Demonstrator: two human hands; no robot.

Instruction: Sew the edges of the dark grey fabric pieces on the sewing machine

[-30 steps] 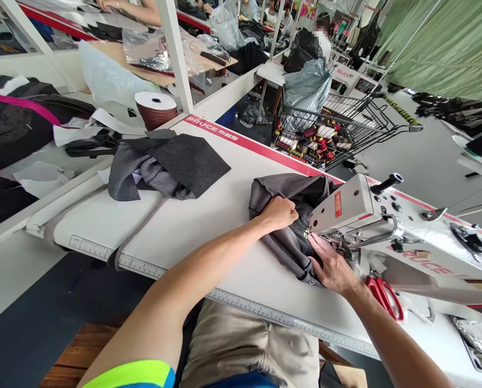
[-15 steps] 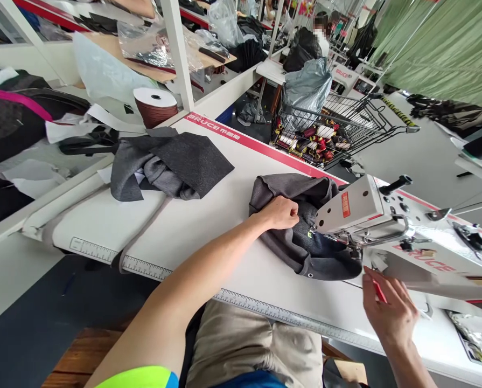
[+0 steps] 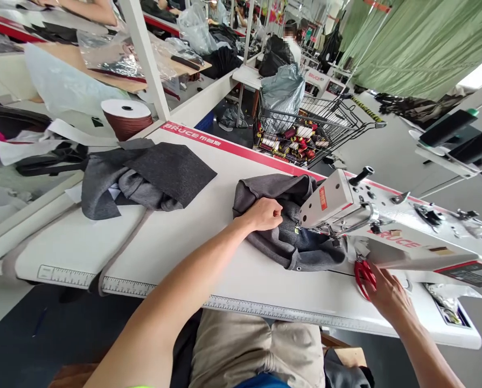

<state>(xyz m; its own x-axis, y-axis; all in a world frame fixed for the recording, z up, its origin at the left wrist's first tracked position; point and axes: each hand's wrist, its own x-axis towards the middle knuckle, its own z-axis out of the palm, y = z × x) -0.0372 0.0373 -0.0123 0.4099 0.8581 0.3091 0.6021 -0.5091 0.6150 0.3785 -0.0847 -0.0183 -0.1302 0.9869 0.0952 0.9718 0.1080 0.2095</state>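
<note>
White worktable (image 3: 208, 237) with a ruler strip along its near edge fills the middle of a busy sewing workshop, green curtains hanging at the far right and other work stations stretching away behind; on it, a dark grey garment (image 3: 293, 237) lies bunched up against the head of a white sewing machine (image 3: 386, 231), partly tucked under the needle end; the left hand (image 3: 263, 214) rests on the garment's left part, fingers curled into a fist that pinches a fold of the cloth; the right hand (image 3: 388, 293) lies on the table just right of the garment, in front of the machine's base, fingers bent around the red handles of a pair of scissors (image 3: 364, 275), touching them, though whether they are truly gripped cannot be told; farther left on the table sits a loose heap of grey fabric pieces (image 3: 144, 175), well apart from the garment; behind it a reel of brown tape (image 3: 127, 116) stands on the neighbouring bench; beyond the table's far edge a wire cart (image 3: 305, 134) holds many coloured thread spools.
</note>
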